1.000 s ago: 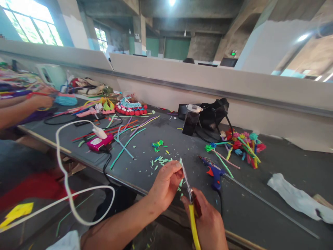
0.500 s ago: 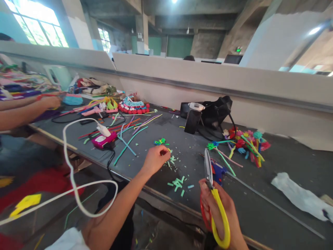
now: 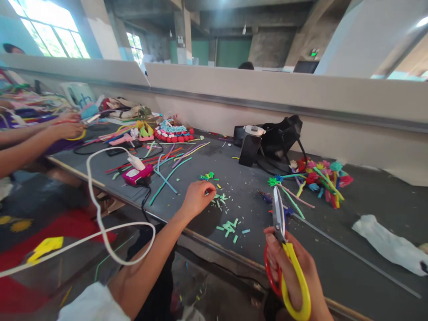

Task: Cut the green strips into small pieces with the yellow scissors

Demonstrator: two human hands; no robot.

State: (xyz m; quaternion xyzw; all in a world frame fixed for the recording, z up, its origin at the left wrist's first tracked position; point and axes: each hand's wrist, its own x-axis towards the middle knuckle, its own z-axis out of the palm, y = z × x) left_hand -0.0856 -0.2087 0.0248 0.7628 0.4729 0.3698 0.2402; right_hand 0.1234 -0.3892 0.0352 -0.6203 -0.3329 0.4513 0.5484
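My right hand grips scissors with yellow and red handles; the closed blades point up over the dark table. My left hand reaches out onto the table, fingertips pinched among small green cut pieces. Whether it holds one I cannot tell. More green snippets lie nearer the front edge. A blue glue gun lies partly hidden behind the scissor blades.
Colourful pipe-cleaner flowers lie at the right, a black bag and a phone on a stand behind. Loose pipe cleaners, a pink device with a white cable, and a white rag lie around. Another person's hands work at the far left.
My left hand left the scissors and reached forward to the green pieces on the table. My right hand drew the scissors to the right and turned the blades upright.
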